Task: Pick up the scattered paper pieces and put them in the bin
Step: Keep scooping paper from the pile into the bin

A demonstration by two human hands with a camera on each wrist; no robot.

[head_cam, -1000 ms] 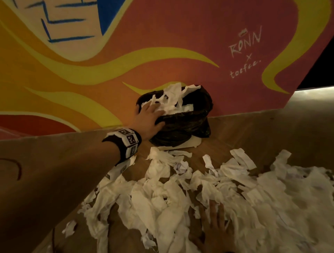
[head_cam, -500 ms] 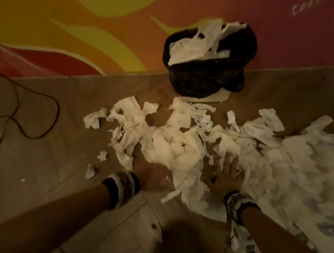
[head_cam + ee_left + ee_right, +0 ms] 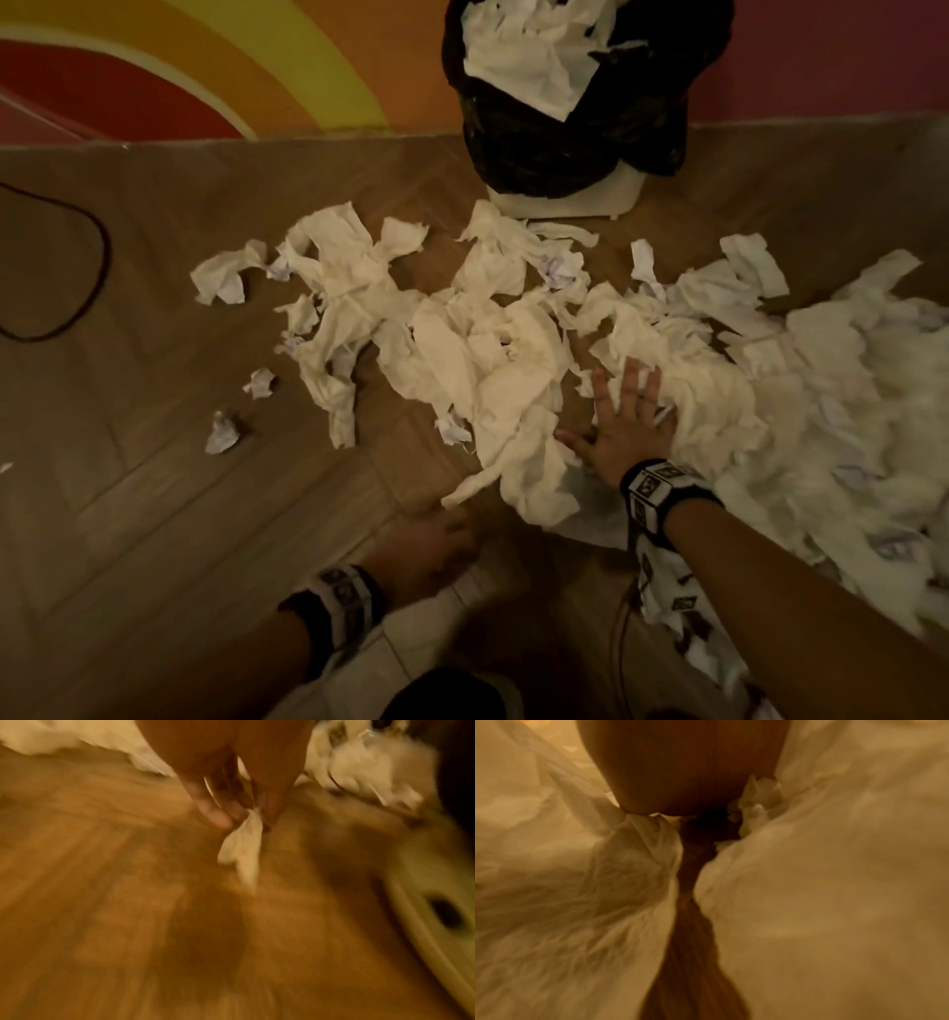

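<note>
Down on the floor [image 3: 154,360], left hand [image 3: 426,545] pinches one paper scrap [image 3: 244,845]; right hand [image 3: 624,426] lies flat, fingers spread, on the paper pieces [image 3: 488,360]. Bin [image 3: 565,128] by the wall looks heaped, so fresh handfuls may slide off.

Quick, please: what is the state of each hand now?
Left hand: pinches a small paper piece.
Right hand: open, fingers spread flat on the paper pile.
</note>
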